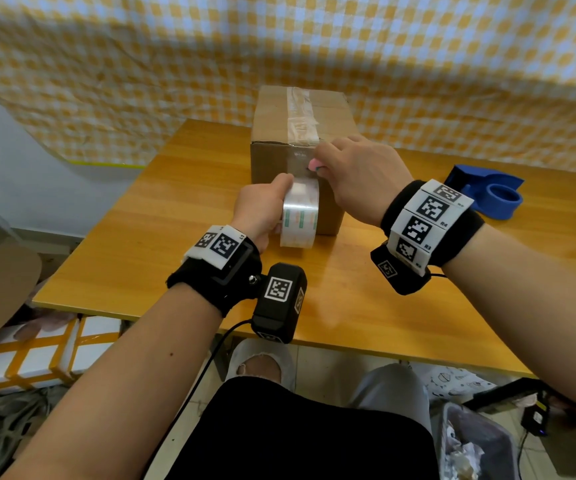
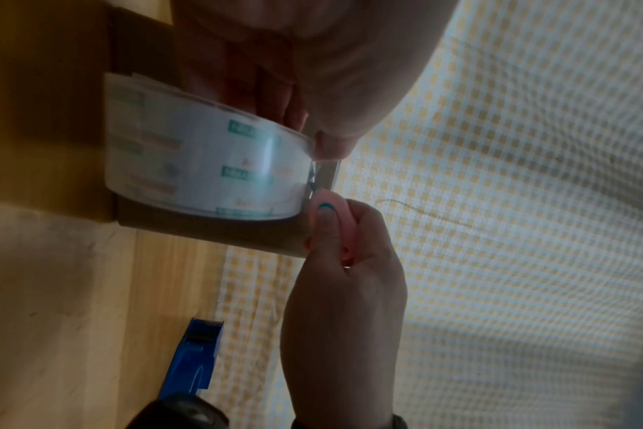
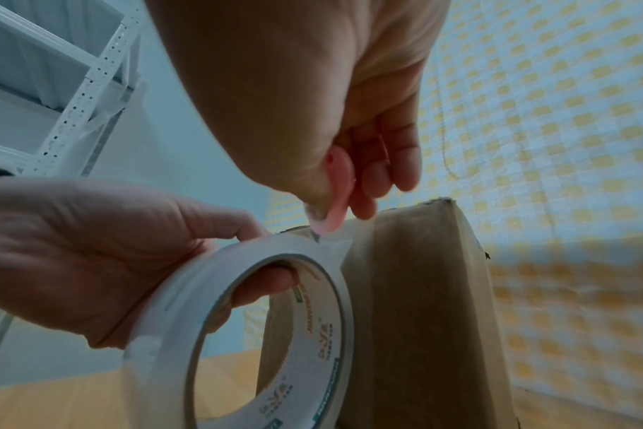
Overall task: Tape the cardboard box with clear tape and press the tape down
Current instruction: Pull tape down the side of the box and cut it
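Left hand [image 1: 262, 209]: fingers through the tape roll [image 1: 299, 216], gripping it against the box [image 1: 300, 133] front.
Right hand [image 1: 359, 174]: pinching a pink cutter [image 1: 314, 165] at the tape.
Bench [image 1: 175, 220]: box, blue dispenser [image 1: 487, 192].

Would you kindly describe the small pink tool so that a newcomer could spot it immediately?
Start at the cardboard box standing on the wooden table. At its near top edge, just above the clear tape roll held by the left hand, the right hand pinches the pink cutter. It is the only pink item there, small and mostly hidden by the hand.
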